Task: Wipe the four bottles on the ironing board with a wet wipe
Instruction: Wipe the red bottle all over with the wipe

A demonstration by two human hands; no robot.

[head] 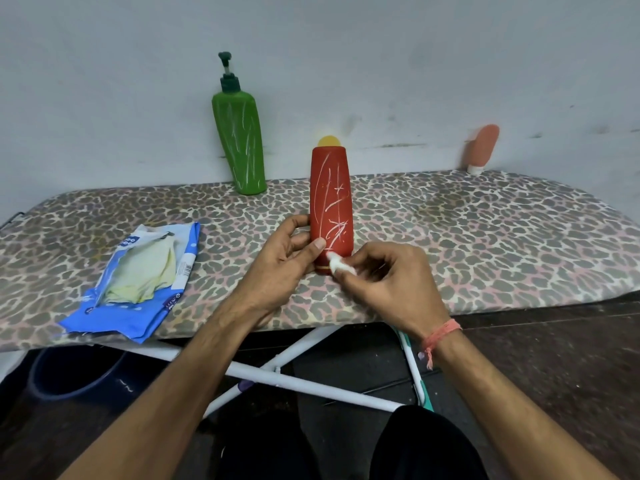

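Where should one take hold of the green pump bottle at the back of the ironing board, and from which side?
Grip the green pump bottle around its broad upper body, below the dark pump head, coming from the front. It leans toward the wall and narrows toward its base, so the wide shoulder probably gives fingers the surest wrap. The thin pump neck looks a poor handle.

Wipes packet [138,282] shows only partial, unreadable lettering.

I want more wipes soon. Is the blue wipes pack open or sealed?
Open. The blue wipes pack lies flat on the ironing board, its top torn wide, with pale wipes showing inside.
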